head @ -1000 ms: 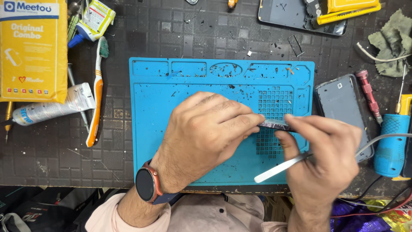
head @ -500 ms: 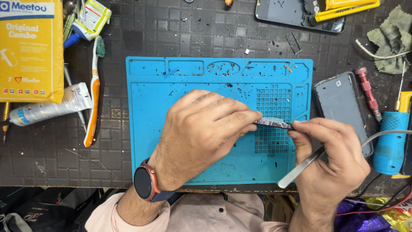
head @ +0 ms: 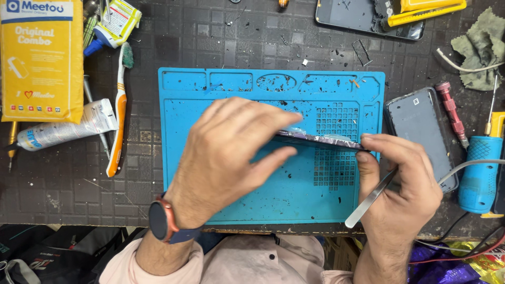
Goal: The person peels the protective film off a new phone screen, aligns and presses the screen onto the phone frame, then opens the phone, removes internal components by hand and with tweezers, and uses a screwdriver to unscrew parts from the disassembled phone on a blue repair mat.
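Observation:
Over a blue silicone work mat (head: 221, 84) my two hands hold a thin dark phone (head: 321, 140) on edge, seen side-on. My left hand (head: 231, 152), with a watch on the wrist, grips its left end between thumb and fingers. At the phone's right end sits my right hand (head: 402, 189), which also holds metal tweezers (head: 368, 202) pointing down-left. A bit of clear film shows at the phone's top edge by my left fingers.
A yellow box (head: 42, 58), a tube (head: 63, 129) and a toothbrush (head: 118, 110) lie left of the mat. A phone back panel (head: 418, 131), a red screwdriver (head: 452, 113) and a blue tool (head: 478, 173) are on the right. Another opened phone (head: 363, 16) and a cloth (head: 481, 47) are at the top.
Both hands have shifted slightly; the phone now stands more on edge and extends further between the hands. The tweezers have swung lower in my right hand.

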`<state>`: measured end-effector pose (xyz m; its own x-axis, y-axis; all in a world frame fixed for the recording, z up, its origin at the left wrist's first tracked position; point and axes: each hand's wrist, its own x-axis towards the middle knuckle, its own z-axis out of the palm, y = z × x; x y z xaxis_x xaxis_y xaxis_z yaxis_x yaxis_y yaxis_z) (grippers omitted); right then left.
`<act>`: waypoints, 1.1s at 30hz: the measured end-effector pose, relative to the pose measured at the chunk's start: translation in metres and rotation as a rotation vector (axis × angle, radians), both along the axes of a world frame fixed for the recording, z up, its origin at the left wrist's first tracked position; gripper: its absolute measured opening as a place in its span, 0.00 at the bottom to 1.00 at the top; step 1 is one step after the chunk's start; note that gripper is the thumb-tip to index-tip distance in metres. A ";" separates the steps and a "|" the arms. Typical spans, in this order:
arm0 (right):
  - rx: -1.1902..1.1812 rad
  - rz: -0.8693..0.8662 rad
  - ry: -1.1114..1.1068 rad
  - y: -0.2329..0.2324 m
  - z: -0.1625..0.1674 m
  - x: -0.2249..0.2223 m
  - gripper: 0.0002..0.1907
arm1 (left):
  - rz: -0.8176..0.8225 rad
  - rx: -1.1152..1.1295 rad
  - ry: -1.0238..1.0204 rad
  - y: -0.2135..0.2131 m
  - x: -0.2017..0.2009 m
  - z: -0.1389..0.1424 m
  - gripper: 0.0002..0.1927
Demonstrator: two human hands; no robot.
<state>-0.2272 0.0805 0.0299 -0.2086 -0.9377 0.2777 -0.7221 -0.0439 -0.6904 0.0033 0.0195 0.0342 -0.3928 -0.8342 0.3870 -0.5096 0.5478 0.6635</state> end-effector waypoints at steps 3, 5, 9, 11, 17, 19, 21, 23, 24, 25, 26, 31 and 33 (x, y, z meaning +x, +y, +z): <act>0.051 -0.037 -0.021 -0.004 0.003 0.001 0.10 | 0.066 0.131 0.026 0.003 0.010 -0.001 0.25; 0.055 -0.012 0.022 -0.006 0.006 0.001 0.11 | 0.114 0.221 0.068 0.004 0.015 -0.003 0.26; 0.021 0.108 0.071 -0.012 0.011 0.000 0.15 | 0.180 0.247 0.024 0.007 0.018 -0.008 0.20; -0.003 0.182 0.114 -0.015 0.014 -0.001 0.16 | 0.174 0.262 0.026 0.008 0.020 -0.009 0.18; -0.072 0.407 0.353 -0.028 0.023 0.006 0.18 | 0.163 0.263 0.047 0.009 0.021 -0.012 0.17; -0.077 0.456 0.368 -0.033 0.024 0.011 0.18 | 0.173 0.261 0.044 0.009 0.021 -0.013 0.17; -0.068 0.496 0.388 -0.037 0.025 0.013 0.18 | 0.179 0.263 0.045 0.009 0.022 -0.012 0.17; -0.045 0.529 0.409 -0.041 0.026 0.014 0.19 | 0.186 0.270 0.046 0.009 0.023 -0.012 0.17; -0.043 0.531 0.409 -0.042 0.025 0.015 0.19 | 0.183 0.269 0.052 0.009 0.023 -0.012 0.17; -0.040 0.532 0.411 -0.043 0.025 0.016 0.19 | 0.181 0.269 0.060 0.008 0.023 -0.012 0.17; -0.037 0.534 0.412 -0.044 0.025 0.016 0.18 | 0.178 0.269 0.067 0.007 0.024 -0.013 0.17; -0.006 0.537 0.421 -0.043 0.023 0.017 0.21 | 0.173 0.249 0.063 0.006 0.025 -0.015 0.17; -0.004 0.545 0.423 -0.042 0.022 0.017 0.21 | 0.170 0.254 0.064 0.006 0.025 -0.016 0.17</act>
<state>-0.2100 0.0380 0.0523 0.4194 -0.8769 0.2348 -0.8036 -0.4789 -0.3535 0.0279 0.0251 0.0180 -0.2204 -0.9591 0.1778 -0.5323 0.2710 0.8020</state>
